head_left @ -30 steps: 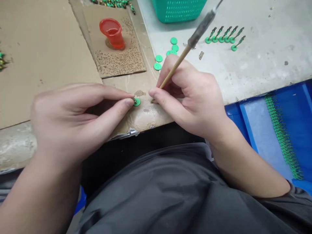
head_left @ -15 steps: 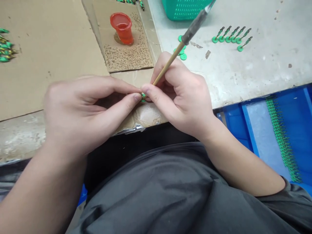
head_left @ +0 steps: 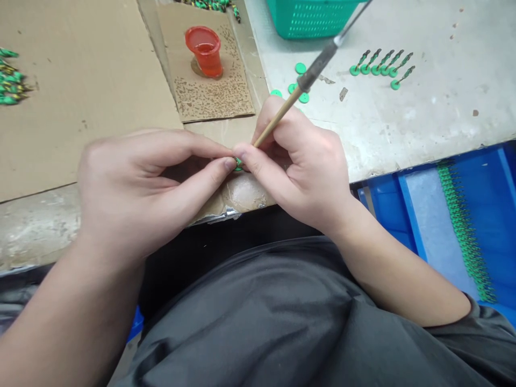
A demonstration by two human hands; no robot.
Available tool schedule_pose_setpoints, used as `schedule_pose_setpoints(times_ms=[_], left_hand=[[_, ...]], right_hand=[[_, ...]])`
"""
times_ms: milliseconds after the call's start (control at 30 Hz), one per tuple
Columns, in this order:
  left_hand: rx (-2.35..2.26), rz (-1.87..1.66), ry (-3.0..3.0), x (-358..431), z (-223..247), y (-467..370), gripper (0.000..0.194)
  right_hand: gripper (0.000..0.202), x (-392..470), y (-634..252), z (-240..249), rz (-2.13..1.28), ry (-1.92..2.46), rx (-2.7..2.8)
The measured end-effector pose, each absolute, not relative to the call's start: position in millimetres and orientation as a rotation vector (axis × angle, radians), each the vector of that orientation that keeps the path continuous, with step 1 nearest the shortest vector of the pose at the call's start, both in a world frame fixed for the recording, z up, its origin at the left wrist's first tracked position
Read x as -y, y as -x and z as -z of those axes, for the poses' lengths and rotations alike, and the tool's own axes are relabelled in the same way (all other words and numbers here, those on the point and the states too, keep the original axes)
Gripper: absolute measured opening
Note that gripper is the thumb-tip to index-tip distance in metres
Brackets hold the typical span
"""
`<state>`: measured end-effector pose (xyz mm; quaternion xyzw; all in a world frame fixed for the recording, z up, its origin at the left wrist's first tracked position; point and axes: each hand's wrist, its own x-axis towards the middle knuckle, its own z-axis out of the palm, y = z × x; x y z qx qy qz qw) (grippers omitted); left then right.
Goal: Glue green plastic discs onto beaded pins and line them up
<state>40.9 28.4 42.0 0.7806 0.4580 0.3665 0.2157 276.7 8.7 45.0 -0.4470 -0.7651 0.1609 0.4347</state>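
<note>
My left hand (head_left: 137, 188) is closed, its thumb and forefinger pinching a small green piece (head_left: 238, 163) just above the table's front edge. Most of that piece is hidden by fingertips. My right hand (head_left: 302, 161) is closed around a thin wooden-handled tool (head_left: 284, 108), which slants up to the right. The tool has a dark sleeve and a slim, pale tip running out of the top of the view. My right thumb and fingertips also meet at the green piece, against my left fingertips. Loose green discs (head_left: 303, 98) lie behind my right hand.
A red cup (head_left: 209, 63) of liquid stands on spotted cardboard (head_left: 213, 102). Behind is a green basket (head_left: 314, 21). Several green discs with dark twisted stems (head_left: 395, 84) stand at right. Green-and-black pieces (head_left: 12, 80) lie far left. A blue crate (head_left: 479, 215) below holds a row of green pieces (head_left: 463, 231).
The view has shifted slightly, and another green disc shows beside my right hand. Both hands keep nearly the same pinch, with the tool still in my right hand.
</note>
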Motion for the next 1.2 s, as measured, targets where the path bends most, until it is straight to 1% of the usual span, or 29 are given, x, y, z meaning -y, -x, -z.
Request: schedule_pose_setpoints(times_ms=[167, 300, 467, 600, 767, 900, 1067, 1200], left_hand=[[-1.292, -1.003, -2.174, -26.4, -44.0, -43.3, 0.011], [-1.329, -0.993, -2.156, -22.7, -47.3, -44.6, 0.011], [-1.354, -0.990, -2.117, -19.1, -49.8, -46.2, 0.011], [-1.383, -0.972, -2.121, -17.1, -52.1, -47.6, 0.011], [-1.396, -0.958, -2.130, -14.8, -52.9, -47.4, 0.014], [-1.377, -0.970, -2.158, -13.6, -52.0, -47.2, 0.013], [-1.363, -1.009, -2.142, -15.6, -54.1, -49.7, 0.011], [-1.295, -1.018, -2.215, -19.0, -55.5, -49.4, 0.009]], right_hand=[[0.018, -8.3, -274.9, -44.1, -0.395, 1.086, 1.881], [0.015, -7.4, -275.6, -46.8, -0.431, 1.201, 1.930], [0.018, -5.3, -275.4, -51.5, -0.479, 1.290, 1.943], [0.015, -3.5, -270.2, -47.1, -0.467, 1.233, 1.911], [0.026, -3.6, -261.6, -33.9, -0.384, 0.997, 1.893], [0.023, -1.0, -254.5, -34.8, -0.327, 1.124, 1.930], [0.022, -3.2, -257.5, -37.8, -0.402, 1.164, 1.862], [0.035, -10.3, -274.3, -31.8, -0.441, 1.165, 1.715]])
